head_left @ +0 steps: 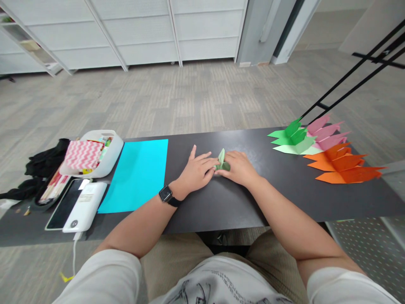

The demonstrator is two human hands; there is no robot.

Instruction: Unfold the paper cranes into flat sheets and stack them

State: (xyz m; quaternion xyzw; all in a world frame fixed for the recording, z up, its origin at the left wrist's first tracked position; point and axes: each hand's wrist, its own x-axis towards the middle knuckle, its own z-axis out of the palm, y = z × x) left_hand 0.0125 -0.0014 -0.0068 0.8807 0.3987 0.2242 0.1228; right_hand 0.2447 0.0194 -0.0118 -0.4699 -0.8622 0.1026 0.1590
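A small folded green paper (222,157) is resting between the hands over the bench (209,215), its pale tip pointing away from the person. The right hand (239,167) is covering more of it, holding it; the left hand (198,169) is touching its left side, whether pinching I cannot tell.

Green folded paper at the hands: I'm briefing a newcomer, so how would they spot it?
Midway along the dark table, the left hand and right hand are close together. Between them is the green folded paper, pale tip upward. Unlike the green folded pieces at the right end, it's small and in hand.
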